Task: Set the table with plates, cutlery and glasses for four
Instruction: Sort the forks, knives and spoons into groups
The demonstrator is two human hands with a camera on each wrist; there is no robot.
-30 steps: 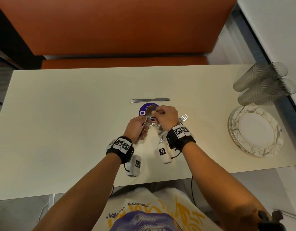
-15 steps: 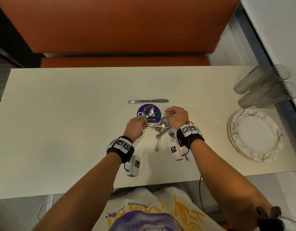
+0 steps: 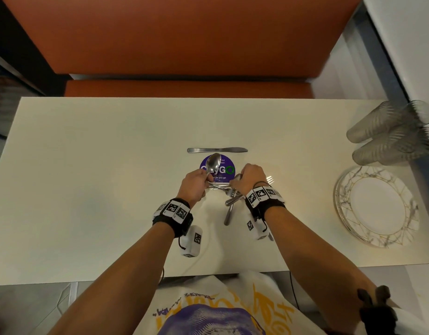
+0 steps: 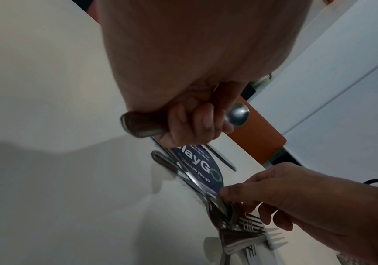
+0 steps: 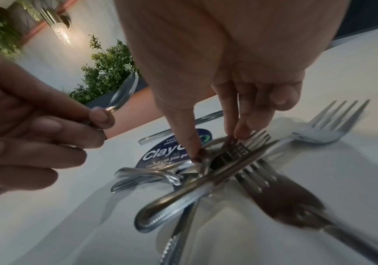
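A: What's the L hand (image 3: 193,187) doing?

B: Its grip is wrapping a spoon (image 3: 213,163) by the handle, bowl sticking up over the sticker (image 3: 224,169). Prob. parking picked spoons there while the other hand is sorting.

A: And the R hand (image 3: 249,177)?

B: It's reaching into the cutlery pile (image 3: 229,197) just near-side of the sticker. Fingertips (image 5: 240,132) are coming together on a piece in the pile, thumb pressing down beside it. Looks like a pinch forming on a spoon bowl, but I can't tell if it's really clamped yet.

A: Why's the pile a problem?

B: Forks and handles are crossing each other, so I'd guess lifting one could drag others.

A: Anything the wrist cams are adding?

B: Yeah. R wrist is showing the tangle and a lone fork (image 5: 326,125) right of the sticker; head cam is hiding most of that under the hand. L wrist is showing curled fingers on the handle. Head cam alone is giving the knife (image 3: 217,150) just beyond the sticker, plus plates (image 3: 377,206) and glasses (image 3: 389,134) far right of it, still stacked. Nothing's being laid out for four yet on the tabletop (image 3: 87,177).
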